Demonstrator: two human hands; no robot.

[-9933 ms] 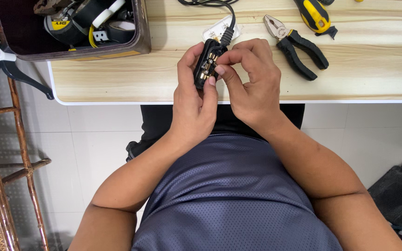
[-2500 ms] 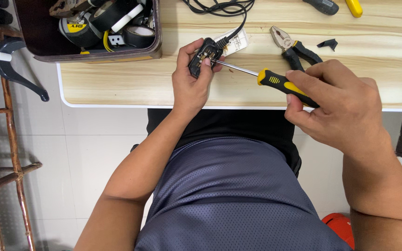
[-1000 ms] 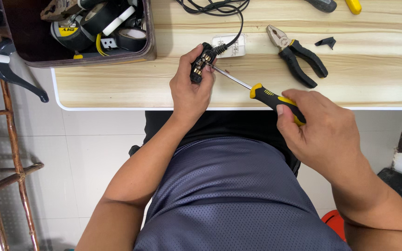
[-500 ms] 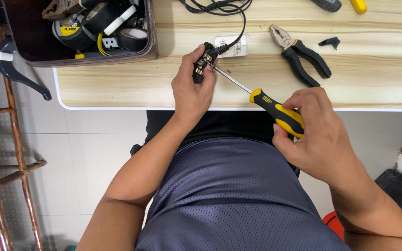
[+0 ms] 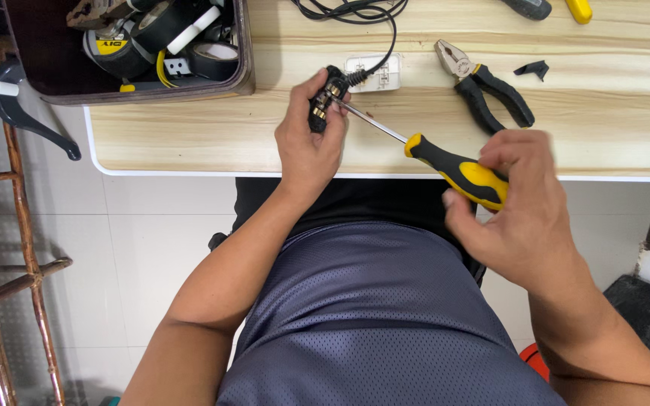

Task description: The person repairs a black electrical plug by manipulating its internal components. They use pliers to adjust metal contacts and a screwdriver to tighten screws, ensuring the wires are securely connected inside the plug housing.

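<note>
Over the desk [image 5: 189, 135] edge, left hand [image 5: 306, 143] grips the open plug [image 5: 323, 101]; right hand [image 5: 524, 207] clasps the screwdriver [image 5: 445, 162], tip at a terminal screw, cover not yet refitted

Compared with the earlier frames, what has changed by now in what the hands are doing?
About ten seconds ago both hands gripped the black plug. Since then the right hand let go and took up the yellow-and-black screwdriver, whose tip now sits in the plug. The left hand still holds the plug above the table. The pliers lie where they were.
</note>
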